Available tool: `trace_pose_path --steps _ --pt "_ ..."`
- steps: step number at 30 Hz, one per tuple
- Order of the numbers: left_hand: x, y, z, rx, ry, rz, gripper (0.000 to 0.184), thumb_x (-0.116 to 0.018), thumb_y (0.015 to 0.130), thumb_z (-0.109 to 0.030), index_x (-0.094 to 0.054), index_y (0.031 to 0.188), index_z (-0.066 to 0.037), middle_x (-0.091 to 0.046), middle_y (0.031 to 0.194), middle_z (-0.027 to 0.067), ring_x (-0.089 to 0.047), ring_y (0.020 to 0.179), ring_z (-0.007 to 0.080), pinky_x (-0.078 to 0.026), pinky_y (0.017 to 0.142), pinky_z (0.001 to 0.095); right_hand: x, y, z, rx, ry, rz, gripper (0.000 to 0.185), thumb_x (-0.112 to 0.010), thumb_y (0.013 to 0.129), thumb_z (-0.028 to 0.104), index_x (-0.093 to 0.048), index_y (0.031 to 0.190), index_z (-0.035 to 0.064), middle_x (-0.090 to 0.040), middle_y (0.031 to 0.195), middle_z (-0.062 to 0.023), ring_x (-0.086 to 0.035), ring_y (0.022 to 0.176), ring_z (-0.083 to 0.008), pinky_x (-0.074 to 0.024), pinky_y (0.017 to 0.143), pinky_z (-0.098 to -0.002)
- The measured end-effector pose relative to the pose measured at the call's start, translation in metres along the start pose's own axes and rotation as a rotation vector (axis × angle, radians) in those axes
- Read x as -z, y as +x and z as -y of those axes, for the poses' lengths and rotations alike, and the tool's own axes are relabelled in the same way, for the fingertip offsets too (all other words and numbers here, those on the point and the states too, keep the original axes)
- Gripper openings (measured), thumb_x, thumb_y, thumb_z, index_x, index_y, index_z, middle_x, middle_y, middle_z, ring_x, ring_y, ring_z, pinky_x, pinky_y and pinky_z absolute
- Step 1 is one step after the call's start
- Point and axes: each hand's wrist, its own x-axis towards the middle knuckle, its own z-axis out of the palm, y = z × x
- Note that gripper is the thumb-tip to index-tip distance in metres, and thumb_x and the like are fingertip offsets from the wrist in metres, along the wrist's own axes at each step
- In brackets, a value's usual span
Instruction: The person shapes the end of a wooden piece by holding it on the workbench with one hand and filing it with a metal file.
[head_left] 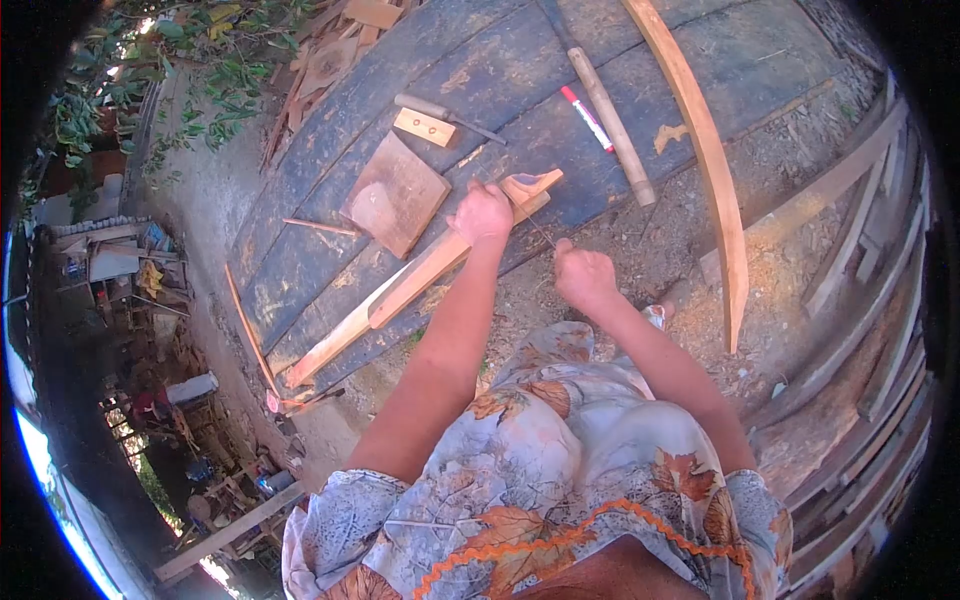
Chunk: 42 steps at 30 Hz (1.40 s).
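My left hand (483, 212) is closed over a shaped length of wood (418, 284) near its carved upper end, pressing it on the dark plank surface (330, 240). A second pale strip of wood (340, 345) lies beneath and beside that piece. Just right of the carved end, my right hand (585, 273) is a fist around a thin metal rod-like tool (541, 234); the fingers hide most of it. Beyond my left hand lie a square wooden board (398, 195), a small block with two holes (425, 126) and a wooden-handled tool with a thin metal shaft (478, 130).
A red-and-white marker (588, 120) lies beside a long wooden handle (612, 128). A curved wooden plank (700, 150) crosses the right side. Stacked boards (870, 400) line the far right, wood scraps (330, 65) the top, and leafy branches (225, 95) the upper left.
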Motion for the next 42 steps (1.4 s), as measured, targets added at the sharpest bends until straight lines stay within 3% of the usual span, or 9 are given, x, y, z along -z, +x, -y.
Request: trace_pose_path --steps 5,13,42 --pt "-0.002 0.0 0.001 -0.002 -0.004 -0.015 0.035 -0.038 0.087 -0.029 -0.058 0.103 -0.006 -0.067 0.089 0.0204 -0.065 0.087 0.0351 -0.035 0.093 0.0529 0.0 -0.002 -0.002 -0.006 -0.005 0.003 0.014 -0.048 0.077 0.005 -0.052 0.088 -0.0016 -0.064 0.076 -0.0242 -0.066 0.074 -0.0371 -0.051 0.068 -0.047" --pt "-0.001 0.0 0.0 -0.007 -0.014 -0.011 0.034 -0.039 0.087 -0.029 -0.059 0.101 -0.006 -0.067 0.087 0.0205 -0.065 0.086 0.0355 -0.035 0.092 0.0524 -0.015 -0.032 -0.02 0.043 -0.031 -0.085 0.014 -0.048 0.075 0.005 -0.052 0.085 -0.0039 -0.062 0.062 -0.0196 -0.065 0.059 -0.0343 -0.0515 0.055 -0.0444" --pt "-0.004 0.001 0.001 -0.011 -0.016 -0.029 0.033 -0.038 0.086 -0.028 -0.06 0.1 -0.007 -0.067 0.084 0.0204 -0.066 0.082 0.0358 -0.036 0.09 0.0515 -0.015 -0.026 -0.015 0.021 -0.018 -0.055 0.011 -0.049 0.074 0.004 -0.052 0.084 -0.0016 -0.062 0.064 -0.0212 -0.065 0.062 -0.035 -0.0511 0.058 -0.0461"
